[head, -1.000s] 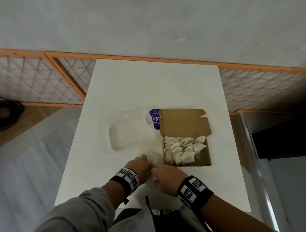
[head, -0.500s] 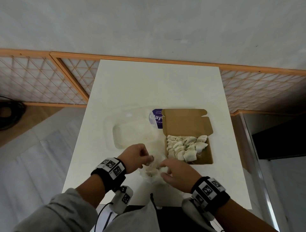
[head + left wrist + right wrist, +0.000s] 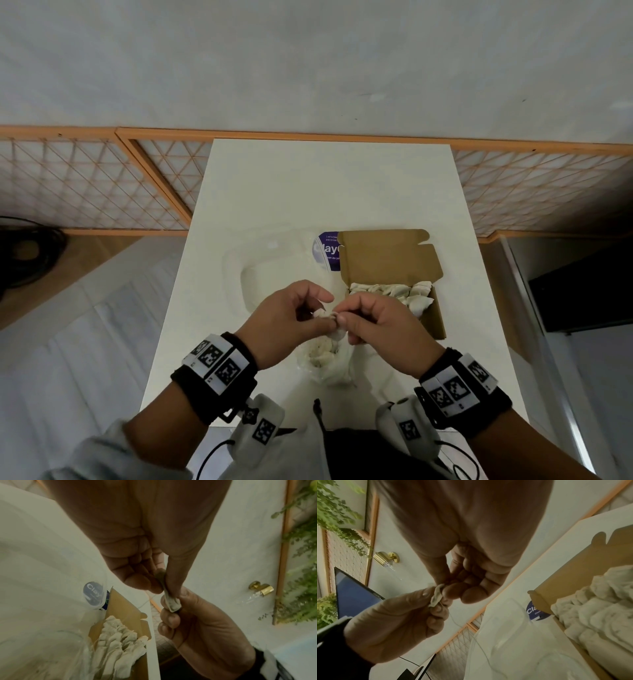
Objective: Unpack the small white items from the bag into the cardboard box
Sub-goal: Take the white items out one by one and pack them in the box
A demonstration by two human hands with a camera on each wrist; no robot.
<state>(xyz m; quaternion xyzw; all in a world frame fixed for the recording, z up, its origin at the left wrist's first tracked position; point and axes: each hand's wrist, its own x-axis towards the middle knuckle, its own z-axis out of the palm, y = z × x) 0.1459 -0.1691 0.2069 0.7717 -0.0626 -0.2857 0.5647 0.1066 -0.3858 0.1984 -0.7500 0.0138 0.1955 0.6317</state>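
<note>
A white table stands against a pale wall, with an orange-framed lattice panel running behind it at either side. Farthest left on the tabletop lies a clear plastic container, nearly see-through, with a purple round label at its right edge. Nearer the person, above the table's front half, the left hand is raised, thumb and forefinger pinched on a small white item; its other fingers are curled in. Below the hands sits a crumpled clear bag with more pale pieces inside, resting on the table close to the front edge. The right hand meets the left one, its thumb and forefinger nipping the same small piece from the other side, so both hands hold it between them in the air. From the left wrist view the piece looks flat and folded, squeezed between the fingertips. To the right stands the cardboard box, lid flap open and leaning back, touching the plastic container's label side. Inside is a heap of white items filling most of the box.
</note>
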